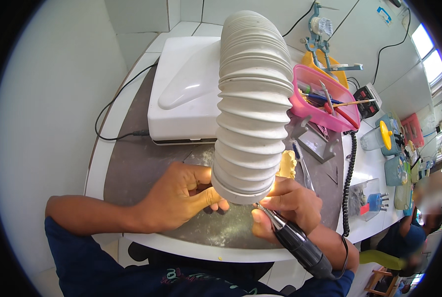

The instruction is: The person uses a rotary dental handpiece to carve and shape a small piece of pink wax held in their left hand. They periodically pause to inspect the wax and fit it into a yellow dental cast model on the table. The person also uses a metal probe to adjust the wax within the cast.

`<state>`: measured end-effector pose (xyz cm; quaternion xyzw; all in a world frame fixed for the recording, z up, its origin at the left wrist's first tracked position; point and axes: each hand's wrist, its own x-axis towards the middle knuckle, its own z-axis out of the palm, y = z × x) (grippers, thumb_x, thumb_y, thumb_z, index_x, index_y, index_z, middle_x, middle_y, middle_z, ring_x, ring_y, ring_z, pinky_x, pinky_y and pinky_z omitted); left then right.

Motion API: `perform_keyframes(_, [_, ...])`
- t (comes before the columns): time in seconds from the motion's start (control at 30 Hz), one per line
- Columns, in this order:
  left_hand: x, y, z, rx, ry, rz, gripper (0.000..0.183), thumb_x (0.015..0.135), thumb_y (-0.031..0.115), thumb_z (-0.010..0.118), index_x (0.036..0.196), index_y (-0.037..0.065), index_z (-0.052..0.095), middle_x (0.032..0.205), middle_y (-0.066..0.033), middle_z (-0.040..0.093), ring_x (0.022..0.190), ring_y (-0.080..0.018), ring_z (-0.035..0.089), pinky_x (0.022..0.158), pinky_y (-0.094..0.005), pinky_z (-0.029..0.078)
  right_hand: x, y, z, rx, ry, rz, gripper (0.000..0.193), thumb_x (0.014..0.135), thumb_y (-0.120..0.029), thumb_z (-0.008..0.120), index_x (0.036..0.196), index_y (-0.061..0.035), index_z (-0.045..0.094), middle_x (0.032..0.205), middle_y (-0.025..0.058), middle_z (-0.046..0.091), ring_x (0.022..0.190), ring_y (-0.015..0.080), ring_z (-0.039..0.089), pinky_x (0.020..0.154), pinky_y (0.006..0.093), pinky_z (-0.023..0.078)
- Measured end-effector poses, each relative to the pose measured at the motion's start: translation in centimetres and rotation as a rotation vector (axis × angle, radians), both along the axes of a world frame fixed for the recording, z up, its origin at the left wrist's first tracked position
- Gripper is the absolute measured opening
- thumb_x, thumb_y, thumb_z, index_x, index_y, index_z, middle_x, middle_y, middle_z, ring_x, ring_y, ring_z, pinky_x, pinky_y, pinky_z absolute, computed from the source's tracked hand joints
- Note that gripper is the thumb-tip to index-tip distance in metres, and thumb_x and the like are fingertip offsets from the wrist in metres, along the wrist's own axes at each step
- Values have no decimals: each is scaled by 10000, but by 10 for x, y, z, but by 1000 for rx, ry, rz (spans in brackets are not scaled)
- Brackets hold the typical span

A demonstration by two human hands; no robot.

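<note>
While gripping handpiece (295,240), right hand (293,205).

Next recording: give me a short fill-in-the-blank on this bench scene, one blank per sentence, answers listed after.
1. The right hand holds a black rotary ____.
2. The ribbed white hose ends just ____ the hands.
3. The tray of tools behind the hose is ____.
4. The left hand pinches a small piece under the hose's ____.

Answers: handpiece; above; pink; mouth
</note>
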<state>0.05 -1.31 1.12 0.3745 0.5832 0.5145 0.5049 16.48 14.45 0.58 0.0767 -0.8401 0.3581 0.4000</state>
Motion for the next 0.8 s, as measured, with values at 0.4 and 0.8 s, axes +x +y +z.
perform_keyframes(0.4, [-2,3,17,-68,-97,-65,257,936,0,601,1184,-66,599,1005,-104,713,918,-126,672,826,-260,553,1,-1,2,56,-40,-43,243,659,-34,800,840,-29,638,704,102,646,538,183,625,492,274,497])
perform_keyframes(0.8, [0,2,15,-20,-162,3,266,895,9,671,1152,-47,632,976,-99,720,898,-124,682,799,-254,572,1,-5,2,15,-26,-18,260,670,-24,799,879,-15,644,729,120,665,562,195,646,492,273,506])
